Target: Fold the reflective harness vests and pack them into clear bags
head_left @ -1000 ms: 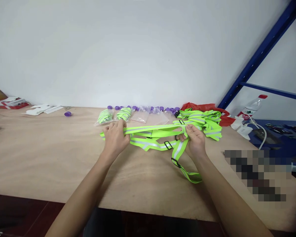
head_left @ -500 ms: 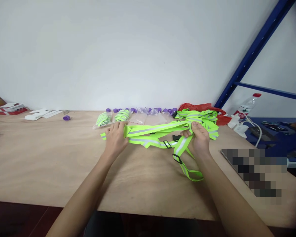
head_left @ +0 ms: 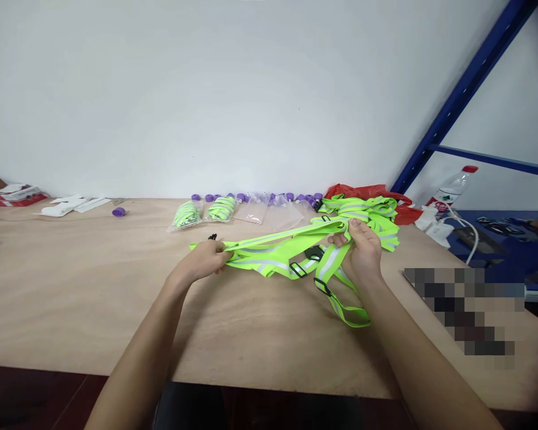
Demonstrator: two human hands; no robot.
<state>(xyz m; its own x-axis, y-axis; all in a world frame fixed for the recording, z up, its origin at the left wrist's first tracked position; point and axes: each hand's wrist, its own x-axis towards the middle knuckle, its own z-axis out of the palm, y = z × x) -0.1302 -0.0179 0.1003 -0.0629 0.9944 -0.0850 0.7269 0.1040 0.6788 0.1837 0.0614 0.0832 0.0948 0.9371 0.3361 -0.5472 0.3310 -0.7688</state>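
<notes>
A neon-green reflective strap harness (head_left: 269,254) with silver stripes and black buckles is stretched between my hands above the table. My left hand (head_left: 204,258) pinches its gathered left end, fingers closed. At the other end, my right hand (head_left: 362,246) grips the bands between thumb and fingers, and a loop with a black slider hangs below it. Behind my right hand lies a heap of similar green straps (head_left: 363,209). Two clear bags packed with folded straps, a left packed bag (head_left: 187,214) and a right packed bag (head_left: 221,209), rest beyond my left hand.
Flat clear plastic bags (head_left: 282,214) and several purple caps (head_left: 300,198) lie along the wall. A red plastic bag (head_left: 363,192) sits behind the heap. To the right are a bottle (head_left: 451,190) and a blue metal frame (head_left: 457,95). White paper pieces (head_left: 74,205) lie at left.
My left hand has turned and moved slightly down and left, now pinching the strap ends. The bands between the hands have spread wider. My right hand has hardly moved.
</notes>
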